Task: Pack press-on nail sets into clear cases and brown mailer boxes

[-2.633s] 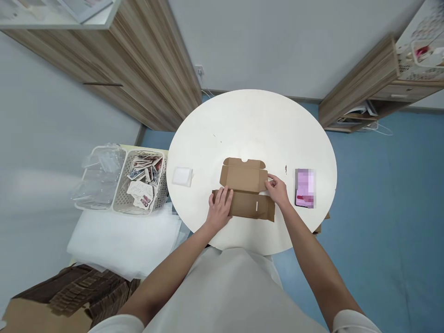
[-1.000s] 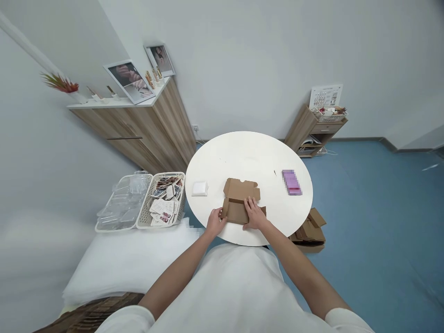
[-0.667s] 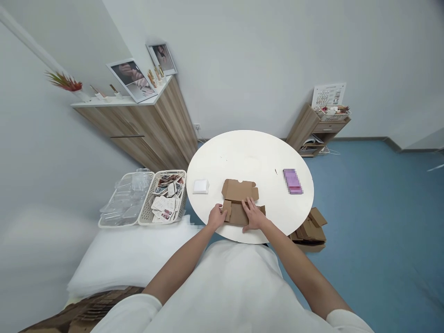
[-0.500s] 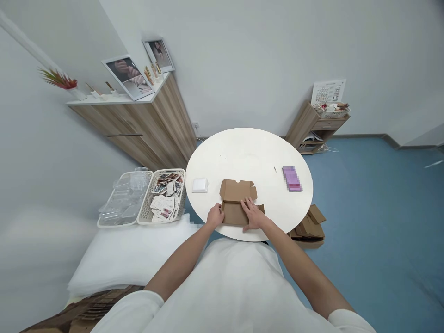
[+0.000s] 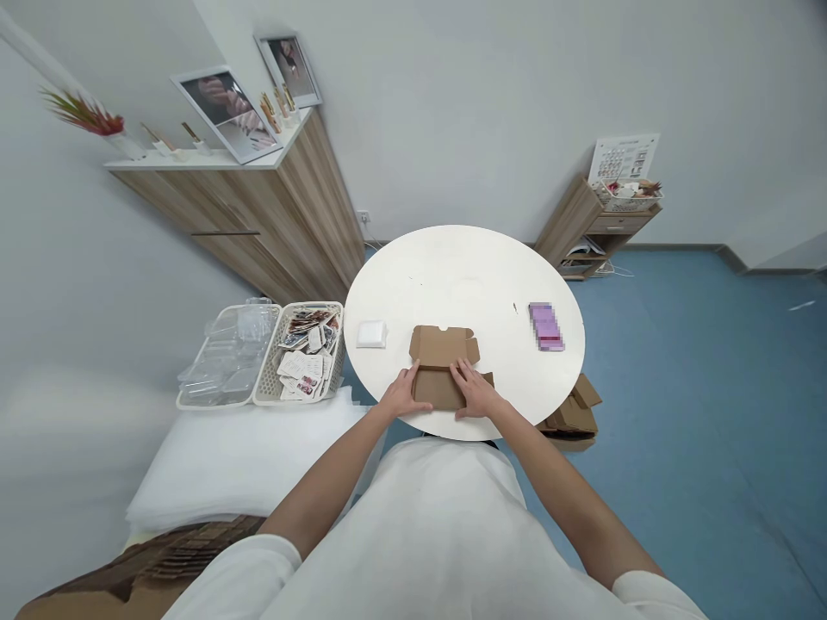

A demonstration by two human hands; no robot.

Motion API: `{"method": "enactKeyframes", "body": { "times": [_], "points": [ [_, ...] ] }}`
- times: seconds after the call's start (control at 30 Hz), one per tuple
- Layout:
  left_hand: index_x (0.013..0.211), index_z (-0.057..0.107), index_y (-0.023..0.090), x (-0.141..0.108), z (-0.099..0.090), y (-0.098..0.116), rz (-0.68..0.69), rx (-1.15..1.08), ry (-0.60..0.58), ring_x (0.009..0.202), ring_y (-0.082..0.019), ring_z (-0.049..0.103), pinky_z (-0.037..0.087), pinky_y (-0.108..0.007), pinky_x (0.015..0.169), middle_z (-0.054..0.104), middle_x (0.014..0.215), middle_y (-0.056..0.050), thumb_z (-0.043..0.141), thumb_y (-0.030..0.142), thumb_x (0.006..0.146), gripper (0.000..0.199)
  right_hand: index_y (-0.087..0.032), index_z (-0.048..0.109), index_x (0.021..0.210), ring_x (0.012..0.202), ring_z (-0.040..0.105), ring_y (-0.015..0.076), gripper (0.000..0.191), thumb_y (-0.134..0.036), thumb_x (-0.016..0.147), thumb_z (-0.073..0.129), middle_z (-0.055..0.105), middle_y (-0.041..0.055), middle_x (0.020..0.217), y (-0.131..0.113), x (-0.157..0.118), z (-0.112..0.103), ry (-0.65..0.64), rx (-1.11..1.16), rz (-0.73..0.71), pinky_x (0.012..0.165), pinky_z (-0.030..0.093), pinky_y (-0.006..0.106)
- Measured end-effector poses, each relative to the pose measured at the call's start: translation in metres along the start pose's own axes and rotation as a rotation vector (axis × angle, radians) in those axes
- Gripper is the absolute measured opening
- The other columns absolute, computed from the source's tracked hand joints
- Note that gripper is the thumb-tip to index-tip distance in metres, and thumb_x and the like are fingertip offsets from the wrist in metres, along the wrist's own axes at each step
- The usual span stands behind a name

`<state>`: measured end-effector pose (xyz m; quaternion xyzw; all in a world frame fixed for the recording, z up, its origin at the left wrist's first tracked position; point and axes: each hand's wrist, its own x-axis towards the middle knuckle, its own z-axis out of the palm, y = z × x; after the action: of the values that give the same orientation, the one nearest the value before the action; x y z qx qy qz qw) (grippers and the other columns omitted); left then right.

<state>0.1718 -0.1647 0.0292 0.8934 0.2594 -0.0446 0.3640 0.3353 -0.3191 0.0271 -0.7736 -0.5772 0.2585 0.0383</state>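
Observation:
A brown cardboard box [image 5: 442,392] lies on the round white table in front of me, its lid [image 5: 443,346] folded back away from me and its flaps sticking out. My left hand [image 5: 401,393] is on the box's left end, thumb at the near edge and fingers at the far edge by the lid fold. My right hand [image 5: 476,393] spans the right part in the same way, with its fingers on the fold line and its thumb near the front edge. A side flap shows just past my right hand. Nothing is visible inside the box.
On the table [image 5: 452,267] lie a small white packet [image 5: 371,334] at left and a blurred purple pack [image 5: 546,327] at right. Baskets of cards [image 5: 303,362] and clear plastic cases [image 5: 226,357] stand left. Folded cardboard [image 5: 572,418] sits below the table's right edge.
My left hand has shifted from pinching the box's left side to spreading along its left end, thumb now over the near edge. My right hand stays on the right part.

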Motion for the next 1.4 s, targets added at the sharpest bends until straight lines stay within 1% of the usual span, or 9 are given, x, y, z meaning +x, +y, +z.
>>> {"method": "enactKeyframes", "body": {
  "times": [0.1, 0.2, 0.3, 0.4, 0.53, 0.77, 0.93, 1.17, 1.4],
  "points": [
    [0.135, 0.008, 0.024, 0.004, -0.002, 0.001, -0.001, -0.018, -0.036, 0.105, -0.028, 0.046, 0.039, -0.037, 0.084, 0.042, 0.114, -0.011, 0.069, 0.055, 0.046, 0.112, -0.02, -0.005, 0.136, 0.131, -0.006, 0.0293, 0.117, -0.053, 0.05, 0.068, -0.005, 0.0111, 0.144, 0.002, -0.008, -0.003, 0.053, 0.026, 0.005, 0.103, 0.012, 0.044],
    [0.136, 0.008, 0.024, 0.008, 0.0, 0.003, -0.014, -0.045, -0.036, 0.106, -0.028, 0.045, 0.039, -0.037, 0.085, 0.041, 0.115, -0.011, 0.07, 0.053, 0.046, 0.113, -0.024, -0.002, 0.136, 0.131, -0.005, 0.0286, 0.104, -0.058, 0.058, 0.059, -0.005, 0.0078, 0.144, 0.012, -0.026, 0.001, 0.224, 0.152, 0.147, 0.102, 0.015, 0.046],
    [0.135, 0.007, 0.026, 0.01, 0.002, 0.005, -0.03, -0.072, -0.046, 0.106, -0.028, 0.045, 0.039, -0.037, 0.085, 0.04, 0.116, -0.01, 0.07, 0.051, 0.047, 0.112, -0.022, -0.003, 0.136, 0.128, 0.019, 0.0275, 0.089, -0.058, 0.07, 0.044, 0.01, 0.0117, 0.143, 0.026, -0.046, 0.009, 0.391, 0.502, 0.423, 0.095, 0.031, 0.045],
    [0.135, 0.007, 0.025, 0.014, 0.006, 0.008, -0.039, -0.081, -0.042, 0.108, -0.028, 0.044, 0.039, -0.036, 0.085, 0.038, 0.119, -0.011, 0.069, 0.052, 0.048, 0.11, -0.019, 0.006, 0.136, 0.115, 0.043, 0.0253, 0.076, -0.056, 0.077, 0.035, 0.03, 0.0157, 0.135, 0.033, -0.054, 0.015, 0.363, 0.901, 0.572, 0.081, 0.044, 0.039],
    [0.135, 0.006, 0.024, 0.022, 0.012, 0.013, -0.036, -0.085, -0.05, 0.107, -0.027, 0.045, 0.04, -0.035, 0.084, 0.038, 0.118, -0.011, 0.068, 0.053, 0.049, 0.11, -0.018, 0.017, 0.134, 0.111, 0.047, 0.0221, 0.07, -0.05, 0.076, 0.041, 0.04, 0.0138, 0.13, 0.028, -0.05, 0.007, 0.336, 1.077, 0.59, 0.078, 0.045, 0.034],
    [0.136, 0.002, 0.025, 0.024, 0.02, 0.019, -0.037, -0.12, -0.045, 0.104, -0.027, 0.047, 0.041, -0.034, 0.081, 0.037, 0.118, -0.011, 0.068, 0.052, 0.05, 0.112, -0.018, 0.03, 0.127, 0.087, 0.058, 0.0175, 0.065, -0.042, 0.07, 0.05, 0.053, 0.0093, 0.115, 0.017, -0.032, -0.008, 0.304, 0.765, 0.595, 0.07, 0.045, 0.029],
    [0.136, 0.002, 0.025, 0.023, 0.025, 0.022, -0.042, -0.138, -0.029, 0.101, -0.026, 0.049, 0.042, -0.033, 0.079, 0.037, 0.115, -0.01, 0.069, 0.053, 0.049, 0.113, -0.019, 0.046, 0.107, 0.079, 0.057, 0.0185, 0.037, -0.028, 0.071, 0.047, 0.062, 0.004, 0.087, 0.024, -0.02, -0.006, 0.309, 0.454, 0.671, 0.063, 0.041, 0.028],
    [0.135, 0.002, 0.029, 0.023, 0.029, 0.024, -0.043, -0.152, -0.037, 0.099, -0.027, 0.049, 0.042, -0.034, 0.076, 0.035, 0.116, -0.01, 0.068, 0.055, 0.049, 0.112, -0.02, 0.046, 0.094, 0.07, 0.054, 0.0149, 0.025, -0.018, 0.069, 0.047, 0.059, 0.0016, 0.078, 0.026, -0.018, 0.0, 0.316, 0.375, 0.71, 0.057, 0.036, 0.023],
    [0.136, 0.002, 0.024, 0.022, 0.036, 0.029, -0.054, -0.163, 0.002, 0.101, -0.028, 0.048, 0.041, -0.036, 0.077, 0.038, 0.116, -0.012, 0.066, 0.052, 0.056, 0.106, -0.018, 0.046, 0.103, 0.08, 0.054, 0.0175, 0.03, -0.021, 0.073, 0.042, 0.057, 0.0051, 0.088, 0.023, -0.018, 0.001, 0.357, 0.342, 0.682, 0.067, 0.038, 0.027]
  ]
}}
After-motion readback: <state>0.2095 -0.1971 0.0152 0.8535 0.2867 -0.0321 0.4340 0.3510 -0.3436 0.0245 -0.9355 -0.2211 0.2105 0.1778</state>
